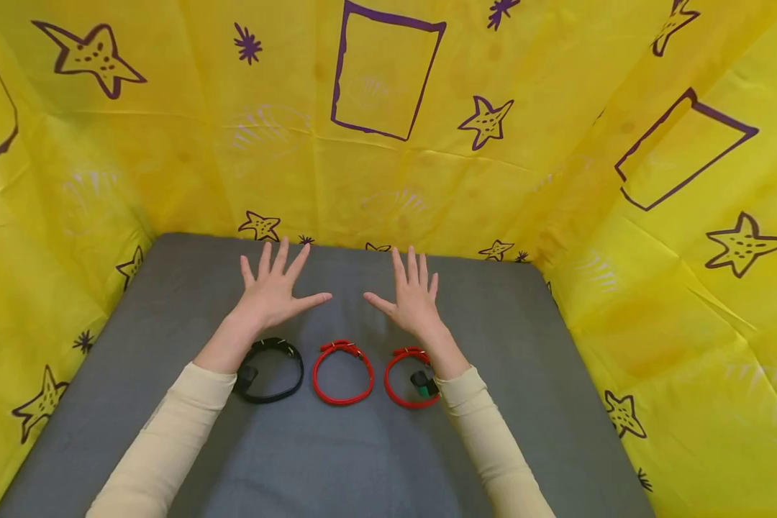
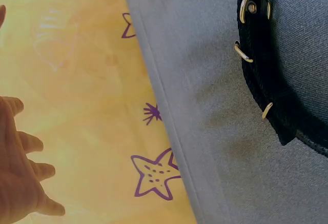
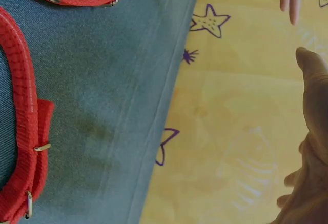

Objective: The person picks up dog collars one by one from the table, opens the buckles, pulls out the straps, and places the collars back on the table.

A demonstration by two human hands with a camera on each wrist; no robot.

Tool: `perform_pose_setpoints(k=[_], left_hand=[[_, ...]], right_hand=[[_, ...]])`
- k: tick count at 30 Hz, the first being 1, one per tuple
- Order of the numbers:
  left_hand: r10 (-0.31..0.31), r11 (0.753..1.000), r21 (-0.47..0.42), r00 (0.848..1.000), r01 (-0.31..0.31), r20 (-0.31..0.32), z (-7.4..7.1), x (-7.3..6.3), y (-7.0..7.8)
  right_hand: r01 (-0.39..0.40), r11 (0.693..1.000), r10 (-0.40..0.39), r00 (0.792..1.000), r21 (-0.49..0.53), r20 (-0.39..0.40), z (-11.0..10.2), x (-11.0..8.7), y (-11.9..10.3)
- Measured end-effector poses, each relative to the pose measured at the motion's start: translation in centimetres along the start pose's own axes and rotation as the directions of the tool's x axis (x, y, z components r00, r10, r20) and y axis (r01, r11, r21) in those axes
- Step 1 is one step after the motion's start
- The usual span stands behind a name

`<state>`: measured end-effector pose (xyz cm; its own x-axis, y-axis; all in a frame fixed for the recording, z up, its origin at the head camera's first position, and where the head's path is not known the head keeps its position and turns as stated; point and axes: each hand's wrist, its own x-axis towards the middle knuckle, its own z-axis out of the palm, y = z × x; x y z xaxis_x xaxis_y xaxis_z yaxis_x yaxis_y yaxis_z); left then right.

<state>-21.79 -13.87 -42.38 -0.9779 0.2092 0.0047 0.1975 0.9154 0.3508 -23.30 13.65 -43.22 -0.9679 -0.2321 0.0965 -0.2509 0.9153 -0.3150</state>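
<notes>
Three buckled collars lie in a row on the grey surface in the head view. On the left is a black collar (image 1: 271, 398), partly behind the left wrist; its gold-toned buckle and loops show in the left wrist view. A red collar (image 1: 343, 401) lies in the middle. Another red collar (image 1: 401, 400) is at the right, partly covered by the right wrist. My left hand (image 1: 273, 289) is held beyond the black collar with fingers spread, holding nothing. My right hand (image 1: 413, 293) likewise spreads its fingers beyond the right red collar, nothing in its grasp.
A grey cloth-covered table (image 1: 337, 460) carries the collars. Yellow fabric (image 1: 285, 173) printed with purple starfish and frames hangs along its back and both sides, like walls. Dark wrist-worn pieces show beneath both forearms.
</notes>
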Motion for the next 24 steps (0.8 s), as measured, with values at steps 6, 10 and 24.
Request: perform_pose_setpoints(k=[6, 10, 24], left_hand=[[0.008, 0.995, -0.1, 0.999, -0.012, -0.037, 0.2, -0.4, -0.4], [0.007, 0.988, -0.154, 0.997, -0.018, -0.071, 0.3, -0.7, -0.7], [-0.005, 0.9, -0.427, 0.977, -0.088, -0.212, 1.3, -2.1, -1.5]], right_hand=[[0.042, 0.997, -0.04, 0.998, 0.06, -0.043, 0.2, -0.2, 0.0], [0.062, 0.986, -0.054, 0.997, 0.152, -0.061, 0.5, -0.3, 0.0], [0.126, 0.923, -0.084, 0.988, 0.364, -0.131, 1.9, -0.7, -0.7]])
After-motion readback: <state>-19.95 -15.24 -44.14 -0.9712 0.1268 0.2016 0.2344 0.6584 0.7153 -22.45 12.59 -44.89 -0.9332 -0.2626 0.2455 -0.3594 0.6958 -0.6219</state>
